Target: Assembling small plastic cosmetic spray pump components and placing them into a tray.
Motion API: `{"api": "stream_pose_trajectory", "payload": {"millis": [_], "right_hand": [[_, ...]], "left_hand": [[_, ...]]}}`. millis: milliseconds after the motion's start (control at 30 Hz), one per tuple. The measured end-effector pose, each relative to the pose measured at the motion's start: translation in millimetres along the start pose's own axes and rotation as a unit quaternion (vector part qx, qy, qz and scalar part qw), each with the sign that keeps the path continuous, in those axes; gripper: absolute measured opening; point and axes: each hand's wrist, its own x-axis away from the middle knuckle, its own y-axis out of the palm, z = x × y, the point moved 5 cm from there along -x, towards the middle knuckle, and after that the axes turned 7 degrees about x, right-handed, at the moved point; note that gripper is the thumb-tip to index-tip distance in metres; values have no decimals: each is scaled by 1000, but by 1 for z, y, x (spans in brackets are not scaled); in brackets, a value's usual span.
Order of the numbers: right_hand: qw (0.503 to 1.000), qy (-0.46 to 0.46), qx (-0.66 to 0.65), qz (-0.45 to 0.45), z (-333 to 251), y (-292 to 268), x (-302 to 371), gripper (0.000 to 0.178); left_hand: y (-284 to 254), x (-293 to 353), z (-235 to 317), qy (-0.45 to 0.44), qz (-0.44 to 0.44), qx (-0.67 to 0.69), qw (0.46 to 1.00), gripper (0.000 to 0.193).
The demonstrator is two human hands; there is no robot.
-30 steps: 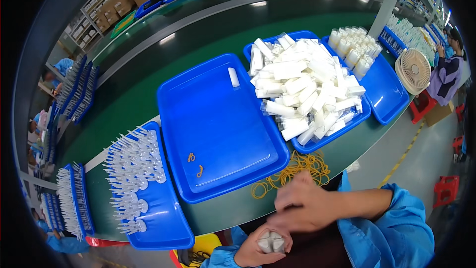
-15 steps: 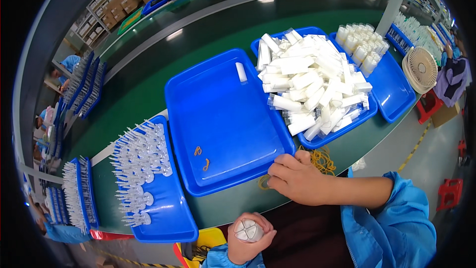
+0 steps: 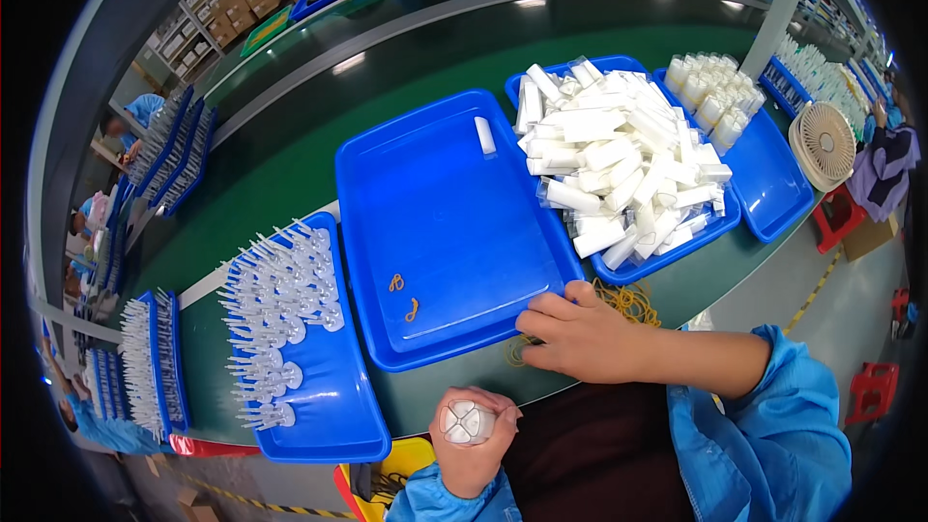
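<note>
A small bundle of white tubes [image 3: 468, 420] is gripped upright in the left hand [image 3: 471, 443], fingers wrapped tight round it, down by the near edge of the green surface [image 3: 290, 164]; the right hand [image 3: 578, 335] is laid flat, fingers loosely spread, on yellow rubber bands [image 3: 633, 302] just beside the middle blue tray [image 3: 435, 222]; loose white tubes [image 3: 623, 159] are heaped in the next tray over.

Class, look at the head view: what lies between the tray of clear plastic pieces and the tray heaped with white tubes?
A nearly bare blue tray lies there, holding two small orange rubber bands and one white tube.
</note>
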Motion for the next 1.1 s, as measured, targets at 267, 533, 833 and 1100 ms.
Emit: {"api": "stream_pose_trajectory", "payload": {"millis": [267, 533, 833, 1100], "right_hand": [[998, -4, 14, 67, -7, -7, -13, 9], [949, 23, -314, 22, -22, -30, -18, 9], [313, -26, -949, -35, -19, -38, 21, 48], [894, -90, -435, -63, -62, -88, -2, 30]], "left_hand": [[-5, -7, 4, 45, 0, -76, 996, 26], [12, -1, 5, -106, -136, 283, 944, 23], [10, 27, 37, -151, -374, 446, 799, 23], [31, -2, 21, -17, -128, -48, 991, 109]]}}
